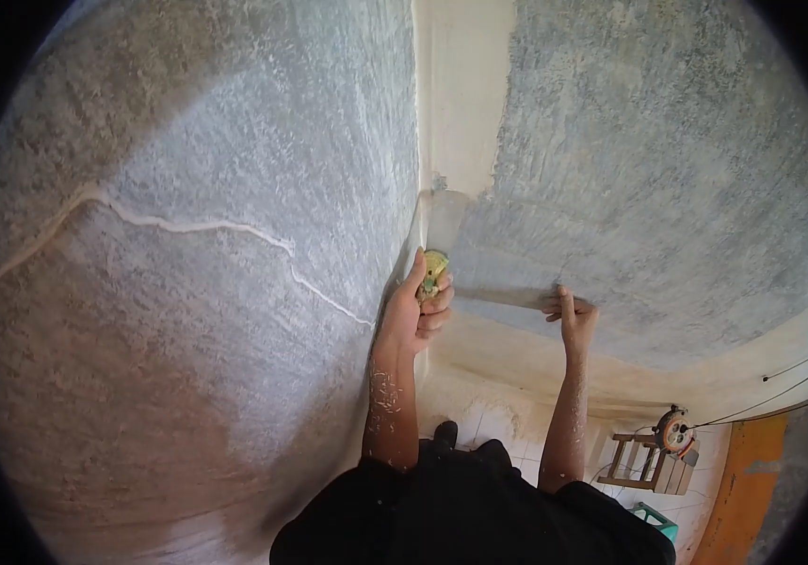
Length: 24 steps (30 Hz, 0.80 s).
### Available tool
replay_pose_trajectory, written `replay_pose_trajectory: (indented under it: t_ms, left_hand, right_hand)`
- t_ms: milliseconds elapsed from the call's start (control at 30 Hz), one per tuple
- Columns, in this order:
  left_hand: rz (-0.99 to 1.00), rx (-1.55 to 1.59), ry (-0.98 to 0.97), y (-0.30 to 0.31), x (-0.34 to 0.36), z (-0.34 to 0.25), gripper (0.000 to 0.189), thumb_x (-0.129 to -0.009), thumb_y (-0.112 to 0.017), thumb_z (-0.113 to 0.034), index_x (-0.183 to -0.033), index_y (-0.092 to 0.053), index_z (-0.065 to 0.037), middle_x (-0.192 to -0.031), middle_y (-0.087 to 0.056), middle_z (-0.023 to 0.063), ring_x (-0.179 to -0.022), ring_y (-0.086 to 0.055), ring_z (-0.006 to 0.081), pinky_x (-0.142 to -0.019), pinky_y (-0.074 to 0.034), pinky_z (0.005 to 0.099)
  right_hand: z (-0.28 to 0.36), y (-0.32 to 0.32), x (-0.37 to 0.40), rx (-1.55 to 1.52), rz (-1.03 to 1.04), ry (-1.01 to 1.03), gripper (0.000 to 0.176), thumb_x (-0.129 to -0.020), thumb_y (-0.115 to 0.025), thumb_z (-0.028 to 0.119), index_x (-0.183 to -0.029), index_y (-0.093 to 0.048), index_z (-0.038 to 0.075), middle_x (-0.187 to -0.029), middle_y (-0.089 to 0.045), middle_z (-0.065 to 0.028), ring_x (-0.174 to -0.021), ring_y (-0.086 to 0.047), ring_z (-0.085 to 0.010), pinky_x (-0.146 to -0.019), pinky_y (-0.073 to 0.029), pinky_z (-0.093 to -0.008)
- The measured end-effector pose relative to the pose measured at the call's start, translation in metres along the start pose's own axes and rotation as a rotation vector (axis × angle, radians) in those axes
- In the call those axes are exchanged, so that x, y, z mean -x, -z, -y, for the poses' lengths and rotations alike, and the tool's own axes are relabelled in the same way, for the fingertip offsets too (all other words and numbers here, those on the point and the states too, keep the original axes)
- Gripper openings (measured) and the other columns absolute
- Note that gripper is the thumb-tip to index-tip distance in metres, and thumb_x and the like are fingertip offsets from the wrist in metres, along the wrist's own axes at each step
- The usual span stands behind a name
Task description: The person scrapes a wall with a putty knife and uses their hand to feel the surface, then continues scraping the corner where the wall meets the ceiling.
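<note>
My left hand (414, 311) is wrapped around the yellow-green handle of a scraper (443, 218). The scraper's wide flat blade points up and lies over the pale strip (465, 94) at the wall corner. To the right, my right hand (573, 314) is raised at the grey mottled wall (630, 179), its fingers loosely bent and nothing visible in them. White flakes cling to my left forearm.
A pale jagged line (197, 225) crosses the left wall (216, 358). Low on the right, an orange cable reel (674, 431) with trailing cords stands by a small wooden stool (638, 461). A green plastic item (654, 520) sits nearer me on the tiled floor.
</note>
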<state>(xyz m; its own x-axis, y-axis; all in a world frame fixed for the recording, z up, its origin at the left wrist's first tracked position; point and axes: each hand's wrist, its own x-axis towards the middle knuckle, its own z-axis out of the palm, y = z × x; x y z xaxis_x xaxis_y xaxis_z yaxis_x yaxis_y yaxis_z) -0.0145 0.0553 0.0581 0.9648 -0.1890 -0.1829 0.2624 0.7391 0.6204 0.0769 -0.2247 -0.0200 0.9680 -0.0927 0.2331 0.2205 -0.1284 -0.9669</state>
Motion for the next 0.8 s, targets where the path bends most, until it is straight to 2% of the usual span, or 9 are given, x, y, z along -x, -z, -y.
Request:
replay_pose_trajectory:
  t_ms: [67, 100, 200, 233, 333, 467, 600, 733, 800]
  left_hand:
    - [0.016, 0.017, -0.010, 0.007, -0.010, 0.006, 0.051, -0.093, -0.046, -0.065, -0.078, -0.048, -0.016, -0.056, -0.031, -0.0088, -0.039, -0.019, 0.0020, -0.032, -0.012, 0.0186]
    - [-0.013, 0.050, 0.062, 0.010, -0.006, 0.014, 0.051, -0.093, -0.046, -0.065, -0.078, -0.048, -0.016, -0.056, -0.031, -0.0086, -0.038, -0.020, 0.0017, -0.031, -0.014, 0.0180]
    - [-0.055, -0.005, 0.019, 0.016, -0.009, 0.019, 0.053, -0.094, -0.043, -0.066, -0.080, -0.047, -0.015, -0.056, -0.031, -0.0082, -0.041, -0.020, 0.0025, -0.035, -0.012, 0.0196]
    - [0.020, 0.004, -0.003, 0.004, -0.010, 0.003, 0.053, -0.094, -0.043, -0.065, -0.080, -0.048, -0.015, -0.056, -0.031, -0.0082, -0.041, -0.020, 0.0026, -0.035, -0.011, 0.0197]
    - [0.024, -0.029, -0.018, -0.005, -0.006, -0.003, 0.053, -0.094, -0.043, -0.065, -0.079, -0.048, -0.015, -0.056, -0.032, -0.0079, -0.041, -0.020, 0.0026, -0.035, -0.011, 0.0198]
    - [-0.038, -0.008, 0.049, 0.022, -0.003, 0.019, 0.054, -0.093, -0.043, -0.066, -0.080, -0.048, -0.014, -0.055, -0.031, -0.0078, -0.040, -0.019, 0.0025, -0.034, -0.011, 0.0197]
    - [-0.008, -0.022, -0.001, -0.020, -0.001, -0.009, 0.053, -0.094, -0.043, -0.065, -0.078, -0.049, -0.015, -0.054, -0.031, -0.0082, -0.039, -0.018, 0.0026, -0.033, -0.011, 0.0199]
    - [-0.088, -0.013, -0.011, 0.004, -0.006, 0.019, 0.052, -0.094, -0.043, -0.065, -0.080, -0.047, -0.015, -0.054, -0.028, -0.0087, -0.038, -0.017, 0.0025, -0.032, -0.011, 0.0188]
    - [-0.030, -0.040, 0.006, -0.005, -0.003, 0.011, 0.053, -0.095, -0.042, -0.064, -0.080, -0.048, -0.014, -0.054, -0.028, -0.0085, -0.039, -0.017, 0.0026, -0.033, -0.012, 0.0185]
  right_hand:
    - [0.000, -0.001, -0.004, 0.001, 0.004, -0.002, 0.040, -0.094, -0.064, 0.026, -0.077, -0.071, -0.010, -0.065, -0.069, -0.0154, -0.055, -0.065, -0.0160, -0.050, -0.052, -0.0275]
    - [-0.001, 0.001, -0.001, 0.003, 0.003, -0.011, 0.040, -0.094, -0.064, 0.026, -0.077, -0.071, -0.010, -0.066, -0.069, -0.0155, -0.055, -0.065, -0.0160, -0.050, -0.052, -0.0276]
    - [-0.005, 0.002, -0.002, 0.025, 0.005, 0.033, 0.047, -0.094, -0.064, 0.033, -0.078, -0.071, -0.011, -0.064, -0.068, -0.0167, -0.053, -0.065, -0.0181, -0.049, -0.053, -0.0288]
    - [-0.003, 0.002, 0.001, 0.020, 0.003, 0.028, 0.046, -0.094, -0.064, 0.033, -0.078, -0.071, -0.010, -0.065, -0.068, -0.0165, -0.053, -0.065, -0.0180, -0.049, -0.053, -0.0288]
    - [0.002, -0.001, -0.003, 0.010, 0.009, 0.022, 0.045, -0.094, -0.064, 0.032, -0.079, -0.071, -0.010, -0.065, -0.068, -0.0161, -0.054, -0.065, -0.0178, -0.050, -0.053, -0.0287]
    - [0.002, 0.001, -0.007, 0.023, 0.010, 0.029, 0.044, -0.094, -0.064, 0.031, -0.079, -0.072, -0.010, -0.067, -0.069, -0.0160, -0.054, -0.065, -0.0173, -0.049, -0.052, -0.0284]
    - [0.005, 0.000, 0.002, 0.009, 0.010, -0.006, 0.042, -0.094, -0.065, 0.028, -0.080, -0.072, -0.011, -0.069, -0.070, -0.0165, -0.056, -0.065, -0.0175, -0.051, -0.052, -0.0290]
    - [0.006, -0.001, -0.004, -0.002, -0.003, -0.010, 0.042, -0.094, -0.064, 0.030, -0.082, -0.072, -0.010, -0.071, -0.071, -0.0159, -0.059, -0.067, -0.0178, -0.054, -0.052, -0.0287]
    - [-0.001, 0.000, 0.001, 0.011, -0.003, -0.017, 0.042, -0.094, -0.064, 0.030, -0.083, -0.072, -0.010, -0.072, -0.071, -0.0156, -0.060, -0.067, -0.0181, -0.055, -0.053, -0.0289]
